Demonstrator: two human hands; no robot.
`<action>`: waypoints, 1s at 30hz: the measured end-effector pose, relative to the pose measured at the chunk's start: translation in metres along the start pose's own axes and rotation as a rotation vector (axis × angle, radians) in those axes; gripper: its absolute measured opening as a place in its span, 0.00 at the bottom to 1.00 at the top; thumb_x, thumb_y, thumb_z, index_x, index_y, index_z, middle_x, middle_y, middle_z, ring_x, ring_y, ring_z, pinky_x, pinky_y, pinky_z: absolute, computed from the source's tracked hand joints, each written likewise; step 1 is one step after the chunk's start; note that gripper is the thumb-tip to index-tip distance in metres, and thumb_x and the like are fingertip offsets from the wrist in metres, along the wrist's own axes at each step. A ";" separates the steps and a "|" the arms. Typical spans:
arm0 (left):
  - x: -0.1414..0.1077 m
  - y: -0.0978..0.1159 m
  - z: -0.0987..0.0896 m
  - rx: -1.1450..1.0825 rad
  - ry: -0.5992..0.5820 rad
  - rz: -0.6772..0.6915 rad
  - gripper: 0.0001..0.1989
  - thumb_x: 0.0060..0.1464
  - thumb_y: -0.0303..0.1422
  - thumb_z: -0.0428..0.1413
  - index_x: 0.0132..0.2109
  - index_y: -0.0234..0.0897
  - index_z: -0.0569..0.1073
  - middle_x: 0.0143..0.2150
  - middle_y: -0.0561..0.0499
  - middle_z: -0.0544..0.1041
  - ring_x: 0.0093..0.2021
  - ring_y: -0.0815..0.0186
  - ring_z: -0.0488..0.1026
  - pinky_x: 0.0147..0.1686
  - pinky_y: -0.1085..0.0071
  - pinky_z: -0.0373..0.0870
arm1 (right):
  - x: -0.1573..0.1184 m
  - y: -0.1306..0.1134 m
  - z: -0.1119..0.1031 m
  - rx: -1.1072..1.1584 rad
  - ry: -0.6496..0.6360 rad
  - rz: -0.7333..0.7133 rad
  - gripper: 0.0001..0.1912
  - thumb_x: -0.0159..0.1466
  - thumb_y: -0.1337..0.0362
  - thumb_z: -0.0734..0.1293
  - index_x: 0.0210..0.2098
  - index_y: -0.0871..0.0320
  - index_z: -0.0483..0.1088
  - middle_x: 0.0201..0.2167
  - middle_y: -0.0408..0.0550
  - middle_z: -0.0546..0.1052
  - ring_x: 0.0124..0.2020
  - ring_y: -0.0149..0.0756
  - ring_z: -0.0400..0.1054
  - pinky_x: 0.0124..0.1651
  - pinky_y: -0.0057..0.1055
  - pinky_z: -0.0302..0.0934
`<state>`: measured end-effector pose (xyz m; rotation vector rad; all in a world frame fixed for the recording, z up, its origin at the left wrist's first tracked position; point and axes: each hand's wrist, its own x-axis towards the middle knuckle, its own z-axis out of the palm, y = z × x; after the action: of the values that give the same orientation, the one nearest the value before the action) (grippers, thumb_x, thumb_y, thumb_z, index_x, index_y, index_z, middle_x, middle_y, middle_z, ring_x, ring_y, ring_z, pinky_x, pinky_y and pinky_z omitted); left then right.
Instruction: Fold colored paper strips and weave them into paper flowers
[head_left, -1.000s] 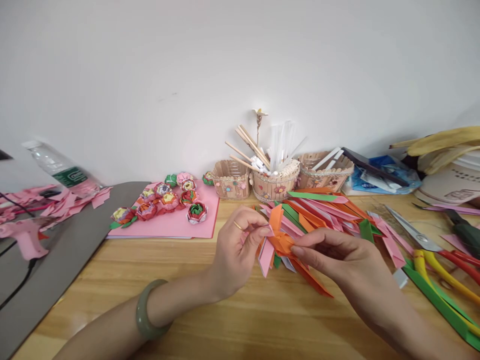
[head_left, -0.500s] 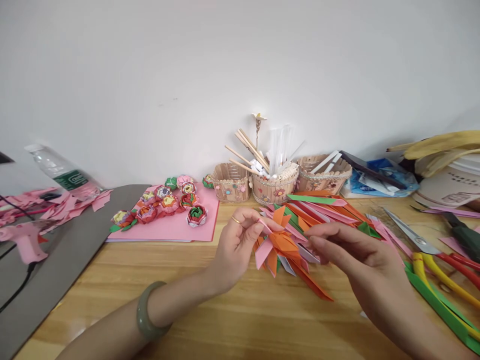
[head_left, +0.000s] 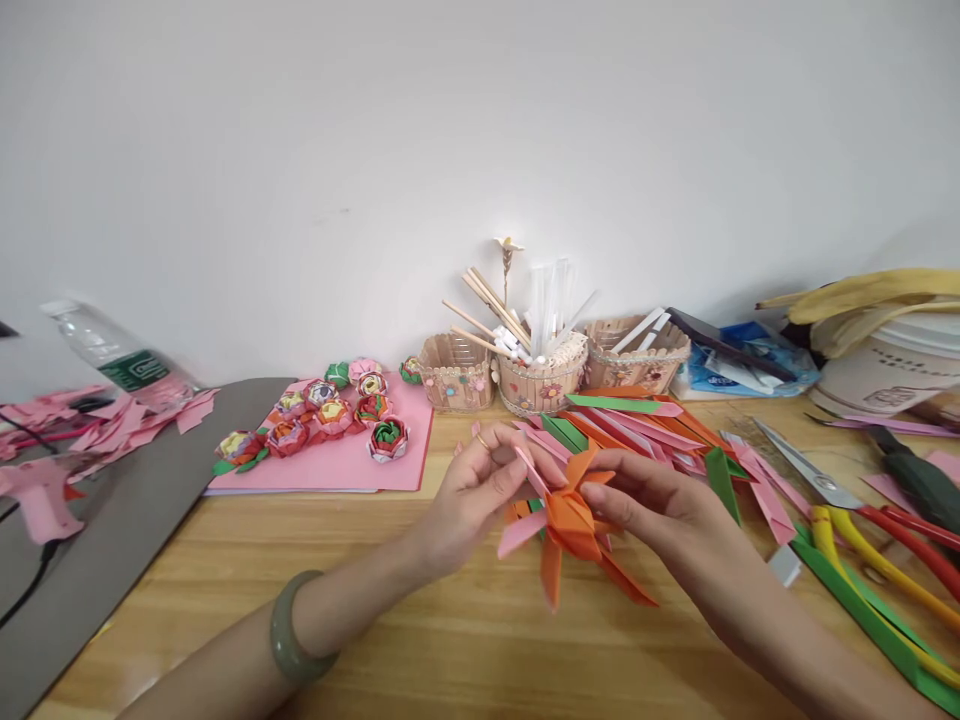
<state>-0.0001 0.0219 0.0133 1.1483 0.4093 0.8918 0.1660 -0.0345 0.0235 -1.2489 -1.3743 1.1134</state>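
Observation:
An orange and pink folded-paper piece (head_left: 574,520), with pointed strips sticking out on several sides, is held up between my two hands above the table. My left hand (head_left: 484,490) pinches a pink strip at its upper left between thumb and fingers. On the upper right, my right hand (head_left: 660,500) grips the orange part, thumb in front and fingers behind, partly hidden. Behind the piece lies a pile of folded paper strips (head_left: 637,420) in orange, pink and green.
Finished paper flowers (head_left: 330,415) rest on pink sheets (head_left: 397,470) at the left. A pink glue gun (head_left: 45,495) lies on a grey mat (head_left: 161,500). Decorated stick baskets (head_left: 457,380) stand along the wall. Scissors (head_left: 821,480) and yellow-handled tools (head_left: 832,540) lie at the right.
My right hand has moved left and closed on the orange part. The folded piece now stands apart from the strip pile, and some strips at the right have shifted. The view has tilted slightly.

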 end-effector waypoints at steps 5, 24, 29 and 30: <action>-0.002 0.002 -0.006 0.159 0.016 0.031 0.14 0.51 0.41 0.50 0.29 0.33 0.71 0.32 0.47 0.70 0.34 0.66 0.67 0.32 0.72 0.67 | -0.003 -0.003 0.000 -0.245 0.079 -0.117 0.13 0.56 0.58 0.66 0.38 0.56 0.73 0.29 0.46 0.77 0.30 0.38 0.72 0.31 0.32 0.68; -0.016 0.000 0.011 0.911 0.149 0.533 0.04 0.46 0.27 0.59 0.32 0.34 0.71 0.29 0.50 0.76 0.32 0.69 0.72 0.33 0.74 0.70 | -0.019 -0.001 0.005 -0.673 0.216 -0.624 0.08 0.59 0.70 0.63 0.38 0.55 0.68 0.30 0.43 0.78 0.29 0.30 0.73 0.36 0.26 0.69; -0.016 -0.002 0.009 0.958 0.097 0.617 0.02 0.49 0.25 0.56 0.33 0.33 0.70 0.29 0.49 0.75 0.31 0.70 0.72 0.32 0.76 0.70 | -0.017 -0.007 0.007 -0.714 0.212 -0.714 0.07 0.59 0.70 0.63 0.38 0.56 0.67 0.30 0.44 0.78 0.30 0.28 0.72 0.34 0.22 0.68; -0.016 -0.003 0.009 0.962 0.087 0.633 0.02 0.50 0.25 0.56 0.34 0.33 0.70 0.29 0.49 0.75 0.31 0.71 0.72 0.32 0.76 0.70 | -0.017 -0.007 0.007 -0.720 0.212 -0.720 0.07 0.59 0.70 0.63 0.38 0.56 0.67 0.30 0.44 0.78 0.30 0.28 0.72 0.33 0.22 0.67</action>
<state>-0.0025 0.0037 0.0119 2.2031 0.5836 1.3490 0.1587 -0.0517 0.0284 -1.1319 -1.9093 -0.0288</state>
